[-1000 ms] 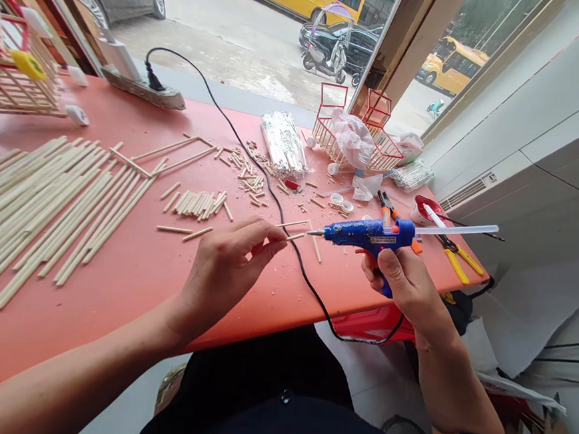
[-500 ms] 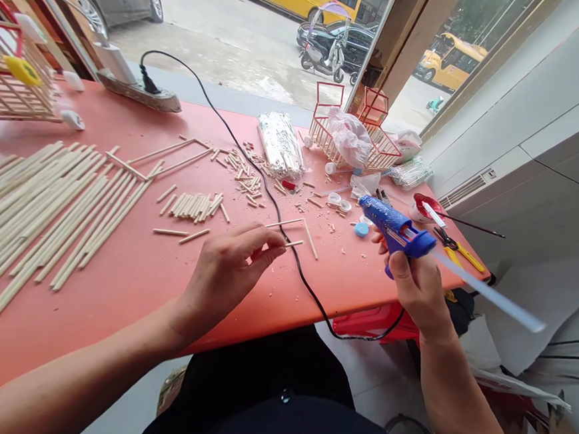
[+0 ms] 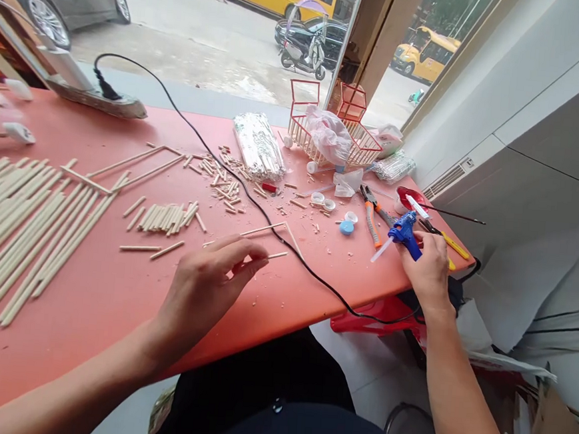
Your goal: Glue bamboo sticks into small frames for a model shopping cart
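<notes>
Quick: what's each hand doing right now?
Left hand: closed, pinching a thin wooden stick.
Right hand: closed, holding the blue glue gun.

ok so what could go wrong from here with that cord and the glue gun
The black cord passes right at the joined sticks, so a tug on it might shift them. The blue glue gun, in the right hand, appears close to the red-rimmed bowl and could knock it. The left hand pinches a thin stick by the fingertips, so it might slip.
</notes>
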`<state>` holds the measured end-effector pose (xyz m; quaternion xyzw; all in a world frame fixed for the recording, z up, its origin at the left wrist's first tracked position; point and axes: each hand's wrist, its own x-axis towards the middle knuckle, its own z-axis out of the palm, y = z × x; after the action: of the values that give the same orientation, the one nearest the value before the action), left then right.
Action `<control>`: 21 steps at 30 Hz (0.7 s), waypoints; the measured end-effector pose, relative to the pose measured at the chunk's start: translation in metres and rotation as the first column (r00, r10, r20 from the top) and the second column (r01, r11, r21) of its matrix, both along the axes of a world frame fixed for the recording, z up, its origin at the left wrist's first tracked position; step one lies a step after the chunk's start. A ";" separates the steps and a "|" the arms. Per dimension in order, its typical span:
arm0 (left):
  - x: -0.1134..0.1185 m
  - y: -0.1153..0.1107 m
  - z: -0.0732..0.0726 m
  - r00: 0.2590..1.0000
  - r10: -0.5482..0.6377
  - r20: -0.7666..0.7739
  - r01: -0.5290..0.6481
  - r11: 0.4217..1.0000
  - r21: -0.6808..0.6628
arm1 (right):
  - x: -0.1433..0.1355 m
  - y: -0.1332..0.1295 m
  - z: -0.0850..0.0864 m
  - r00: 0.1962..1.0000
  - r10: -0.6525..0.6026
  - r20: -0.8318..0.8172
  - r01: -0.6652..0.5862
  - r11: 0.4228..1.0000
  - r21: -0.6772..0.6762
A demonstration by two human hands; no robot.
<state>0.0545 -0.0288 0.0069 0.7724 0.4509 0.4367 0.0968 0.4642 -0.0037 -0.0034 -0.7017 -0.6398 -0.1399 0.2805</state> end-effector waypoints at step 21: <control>0.000 0.000 0.000 0.999 0.009 -0.036 -0.009 1.000 0.005 | -0.071 0.003 0.028 0.975 0.218 -0.035 -0.218 0.976 0.002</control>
<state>0.0548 -0.0292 0.0070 0.7784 0.4549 0.4242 0.0849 0.3935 -0.0008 0.0248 -0.6300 -0.7080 -0.0955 0.3045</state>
